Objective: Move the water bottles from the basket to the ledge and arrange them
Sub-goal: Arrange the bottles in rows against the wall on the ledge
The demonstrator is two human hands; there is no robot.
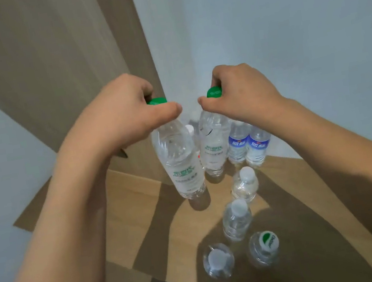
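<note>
Two tall green-capped water bottles are being held by their necks over a wooden ledge [142, 212]: the left hand [123, 112] is gripping the left bottle [181, 163], which is tilting with its base at or just above the wood, while the right hand [241, 93] is clasping the right bottle [214, 146], standing close beside it near the corner. Just right of that pair, two blue-labelled bottles [248, 146] are standing side by side against the pale wall [284, 26]. Nearer the camera, two small white-capped bottles [240, 201] are lining up one behind the other, and two more bottles [241, 254], one with a green-and-white cap, are sitting at the ledge's front edge. A brown wood panel [44, 66] is rising at left.
</note>
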